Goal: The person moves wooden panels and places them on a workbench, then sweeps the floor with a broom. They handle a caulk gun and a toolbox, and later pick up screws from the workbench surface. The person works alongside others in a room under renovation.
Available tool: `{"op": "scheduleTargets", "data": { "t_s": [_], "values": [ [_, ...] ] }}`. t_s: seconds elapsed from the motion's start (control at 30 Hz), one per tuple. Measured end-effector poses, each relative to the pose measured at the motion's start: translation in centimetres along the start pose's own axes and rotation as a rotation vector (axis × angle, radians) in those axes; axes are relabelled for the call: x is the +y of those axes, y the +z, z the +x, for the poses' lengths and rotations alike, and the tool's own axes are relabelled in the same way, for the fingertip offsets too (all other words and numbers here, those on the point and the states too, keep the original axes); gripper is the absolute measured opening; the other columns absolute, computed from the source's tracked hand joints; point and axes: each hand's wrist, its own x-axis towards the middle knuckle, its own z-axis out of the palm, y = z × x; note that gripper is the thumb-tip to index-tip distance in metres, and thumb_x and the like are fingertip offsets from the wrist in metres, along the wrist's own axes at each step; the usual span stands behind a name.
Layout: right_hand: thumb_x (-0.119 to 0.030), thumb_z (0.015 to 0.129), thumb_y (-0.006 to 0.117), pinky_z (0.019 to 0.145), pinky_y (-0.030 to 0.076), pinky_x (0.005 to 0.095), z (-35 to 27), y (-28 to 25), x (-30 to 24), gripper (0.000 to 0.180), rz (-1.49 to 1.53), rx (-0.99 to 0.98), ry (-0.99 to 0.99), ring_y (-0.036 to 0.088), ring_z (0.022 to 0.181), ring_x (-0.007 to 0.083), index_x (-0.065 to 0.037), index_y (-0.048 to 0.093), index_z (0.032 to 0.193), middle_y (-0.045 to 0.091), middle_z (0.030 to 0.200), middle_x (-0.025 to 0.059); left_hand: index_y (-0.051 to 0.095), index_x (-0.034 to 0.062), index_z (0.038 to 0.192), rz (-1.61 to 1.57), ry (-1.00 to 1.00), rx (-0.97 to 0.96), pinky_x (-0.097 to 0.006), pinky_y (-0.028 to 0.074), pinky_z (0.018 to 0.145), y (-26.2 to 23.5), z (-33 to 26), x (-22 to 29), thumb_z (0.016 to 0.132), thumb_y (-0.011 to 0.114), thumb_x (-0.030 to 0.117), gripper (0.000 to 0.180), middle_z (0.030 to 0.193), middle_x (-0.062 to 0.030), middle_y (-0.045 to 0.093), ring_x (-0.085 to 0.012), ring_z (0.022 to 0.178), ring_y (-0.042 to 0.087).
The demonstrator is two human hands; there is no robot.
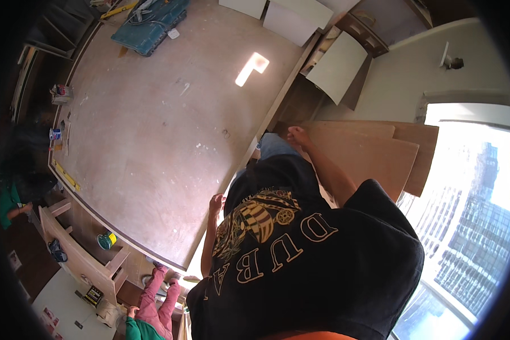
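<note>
My left hand (pixel 216 204) hangs beside the near right edge of a large worktable (pixel 153 141), its fingers loosely bent and apart, with nothing visible in them. Out to the right, my right hand (pixel 297 136) is curled closed at the near-left end of several wooden boards (pixel 362 153). Whether anything is inside those fingers is too small to make out, and I cannot tell if the hand touches the boards. My black printed T-shirt (pixel 317 272) and jeans (pixel 280 144) fill the space between my arms.
A teal tool case (pixel 147 25) with a cable lies at the table's far end. Pale panels (pixel 294 20) stand at the far right. Large windows (pixel 464 221) line the right. A co-worker in pink trousers (pixel 158 294) and another person's green sleeve (pixel 8 201) appear left. A yellow level (pixel 68 175) lies along the table's left edge.
</note>
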Motion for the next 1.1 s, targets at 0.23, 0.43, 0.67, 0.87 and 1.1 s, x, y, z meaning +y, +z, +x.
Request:
{"op": "scheduleTargets", "data": {
  "t_s": [0.23, 0.43, 0.67, 0.87, 1.1],
  "values": [
    [-0.034, 0.091, 0.057, 0.071, 0.052, 0.0311, -1.7, 2.0, -0.6, 0.033, 0.176, 0.041, -0.016, 0.061, 0.081, 0.0141, -0.009, 0.057, 0.114, 0.061, 0.093, 0.0055, 0.049, 0.0064, 0.126, -0.175, -0.075, -0.06, -0.038, 0.048, 0.087, -2.9, 0.9, 6.6, 0.097, 0.047, 0.032, 0.039, 0.113, -0.0157, 0.061, -0.0249, 0.099, 0.062],
    [-0.029, 0.09, 0.055, 0.071, 0.049, 0.0303, -3.0, 0.5, 11.1, 0.028, 0.207, 0.197, -0.019, 0.06, 0.081, 0.016, -0.005, 0.06, 0.103, 0.062, 0.091, 0.0076, 0.049, 0.0103, 0.127, -0.161, -0.065, -0.083, -0.042, 0.046, 0.091, -5.6, 2.5, 7.6, 0.096, 0.047, 0.034, 0.039, 0.118, -0.0146, 0.059, -0.0273, 0.104, 0.061],
    [-0.031, 0.086, 0.058, 0.073, 0.049, 0.036, -5.2, -0.9, 13.5, 0.043, 0.31, 0.269, 0.195, 0.062, 0.084, 0.0202, 0.0, 0.057, 0.115, 0.064, 0.095, 0.0112, 0.05, 0.0112, 0.126, -0.127, -0.076, -0.057, -0.042, 0.048, 0.086, -7.7, 5.3, 8.0, 0.096, 0.048, 0.03, 0.035, 0.116, -0.0143, 0.061, -0.0264, 0.098, 0.064],
    [-0.048, 0.087, 0.059, 0.08, 0.05, 0.0365, 2.3, -4.8, -4.4, 0.052, 0.293, 0.173, -0.063, 0.061, 0.095, 0.0215, -0.011, 0.053, 0.123, 0.06, 0.11, 0.0097, 0.048, 0.0065, 0.127, -0.283, -0.054, 0.021, -0.041, 0.047, 0.087, -4.4, 5.4, 10.1, 0.095, 0.048, 0.032, 0.04, 0.116, -0.0161, 0.061, -0.0261, 0.099, 0.064],
    [-0.041, 0.091, 0.057, 0.078, 0.048, 0.0288, 19.9, -11.0, -37.3, 0.043, 0.255, 0.002, -0.623, 0.059, 0.091, 0.0154, -0.012, 0.054, 0.123, 0.06, 0.106, 0.0037, 0.055, 0.0066, 0.115, -0.333, -0.154, 0.166, -0.032, 0.051, 0.065, -1.3, 5.1, 8.2, 0.092, 0.052, 0.036, 0.038, 0.095, -0.0082, 0.065, -0.0172, 0.08, 0.066]
  ]
}}
